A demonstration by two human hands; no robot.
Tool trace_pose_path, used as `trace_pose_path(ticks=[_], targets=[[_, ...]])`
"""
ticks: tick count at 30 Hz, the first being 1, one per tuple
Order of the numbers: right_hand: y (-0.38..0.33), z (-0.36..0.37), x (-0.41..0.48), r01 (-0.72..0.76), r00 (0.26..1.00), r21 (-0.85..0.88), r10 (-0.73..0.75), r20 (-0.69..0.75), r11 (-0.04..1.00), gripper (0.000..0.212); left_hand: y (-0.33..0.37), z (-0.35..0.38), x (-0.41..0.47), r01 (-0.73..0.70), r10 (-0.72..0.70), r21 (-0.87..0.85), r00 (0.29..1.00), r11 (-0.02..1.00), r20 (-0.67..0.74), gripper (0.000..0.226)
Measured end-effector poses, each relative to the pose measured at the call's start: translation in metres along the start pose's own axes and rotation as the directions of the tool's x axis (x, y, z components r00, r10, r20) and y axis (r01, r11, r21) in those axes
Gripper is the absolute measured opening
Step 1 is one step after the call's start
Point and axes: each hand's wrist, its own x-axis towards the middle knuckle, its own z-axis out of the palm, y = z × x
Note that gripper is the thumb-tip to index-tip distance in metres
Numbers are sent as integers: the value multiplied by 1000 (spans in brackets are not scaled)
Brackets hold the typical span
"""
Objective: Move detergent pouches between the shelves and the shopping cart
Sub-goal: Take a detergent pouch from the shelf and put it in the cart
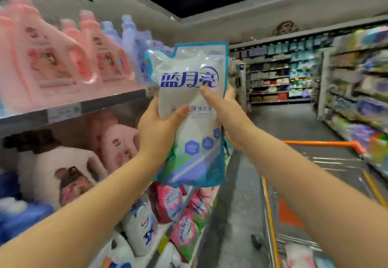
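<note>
A white and blue detergent pouch [190, 91] with large blue lettering is held upright in front of me, at the height of the upper shelf. My left hand [156, 130] grips its left side, thumb across the front. My right hand [225, 112] grips its right side, thumb pressed on the front below the lettering. The shopping cart [321, 145] with orange rims stands low on the right; a pale pouch [300, 255] lies in its near end. Pink and green pouches [184, 215] sit on the low shelf beneath the held one.
The upper shelf [63, 111] on the left carries pink and lilac bottles [52, 57]. White and pink jugs [69, 173] fill the shelf below. The aisle floor [294, 120] runs ahead to more stocked shelves [281, 78] at the back and right.
</note>
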Motion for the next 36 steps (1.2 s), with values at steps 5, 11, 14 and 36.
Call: trace_pose_path(ticks=[5,11,14,36], targets=[[105,-139,-37,-204,935,-153,146,-322,967,86,-92,136,-44,226,-193,-92,941,970,279,44],[179,-270,-86,-523,681,-178,283,-676,834,88,-195,276,-122,488,-346,-95,730,868,589,36],[205,-320,-115,-643,540,-108,349,-765,758,86,-222,325,-169,620,-434,-45,597,783,675,36],[362,-508,-341,-963,-123,261,747,-653,69,45,-305,421,-464,565,-856,780,-231,270,463,91]])
